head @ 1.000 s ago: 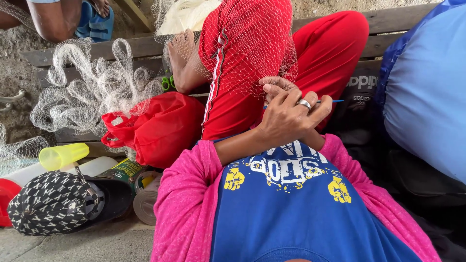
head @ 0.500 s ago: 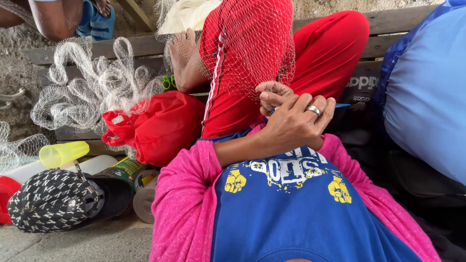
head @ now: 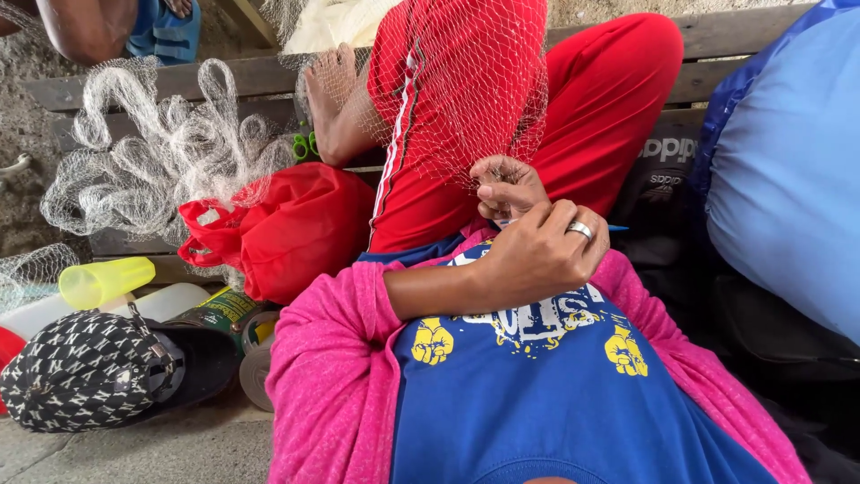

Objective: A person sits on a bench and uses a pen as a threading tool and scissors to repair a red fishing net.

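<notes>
A fine red net (head: pixel 466 81) hangs over my raised knee in red trousers (head: pixel 618 99). My right hand (head: pixel 503 186) pinches the net's lower edge between its fingers. In front of it, my left hand (head: pixel 545 258), with a silver ring, curls shut just below, its forearm coming from the pink sleeve (head: pixel 327 358). A thin blue tool tip (head: pixel 618 228) pokes out to the right of that hand; the rest of the tool is hidden. Both hands are touching, above my blue printed shirt (head: pixel 537 394).
A red bag (head: pixel 287 229) lies to the left beside a heap of white netting (head: pixel 170 148). A yellow cup (head: pixel 103 280), a patterned black cap (head: pixel 85 367) and tins sit lower left. Green scissor handles (head: pixel 305 145) rest near my bare foot (head: pixel 330 85). Another person in blue (head: pixel 788 170) sits right.
My left hand has dropped lower and closer to my chest, uncovering my right hand, which keeps its pinch on the red net.
</notes>
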